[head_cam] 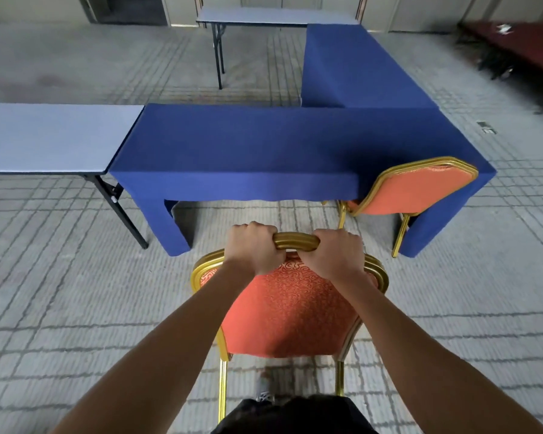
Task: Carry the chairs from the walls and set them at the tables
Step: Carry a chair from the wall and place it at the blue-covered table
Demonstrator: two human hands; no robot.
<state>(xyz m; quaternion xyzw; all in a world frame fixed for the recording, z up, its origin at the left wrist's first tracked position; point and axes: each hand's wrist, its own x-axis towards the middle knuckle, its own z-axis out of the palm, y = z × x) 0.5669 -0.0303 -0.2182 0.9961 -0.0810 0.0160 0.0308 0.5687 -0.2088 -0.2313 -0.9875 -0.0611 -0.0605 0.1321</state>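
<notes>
The fingers (323,236) of both hands are curled tight over the gold top rail (295,241) of the chair (292,311), knuckles up, wrapped round the tube with none spread. The left hand (253,250) and right hand (337,256) sit close together at the crest of the back, with a short length of rail bare between them. That raised loop looks the right place to take hold. It is a rigid metal tube that will not flex, where the padded orange back below would only give under a grip. The frame is stiff and likely of middling weight. The polished gold finish may be slick, so a full wrap suits it better than a pinch.

The chair is just in front of the person, its back toward them, short of the blue-draped counter (248,145). Whether its legs are off the floor (60,292) I cannot tell — the front ones are hidden behind the back. To the right a second chair (417,187) is tucked at that counter's near edge, and the stretch to its left is open. A bare grey counter (44,136) adjoins on the left.
</notes>
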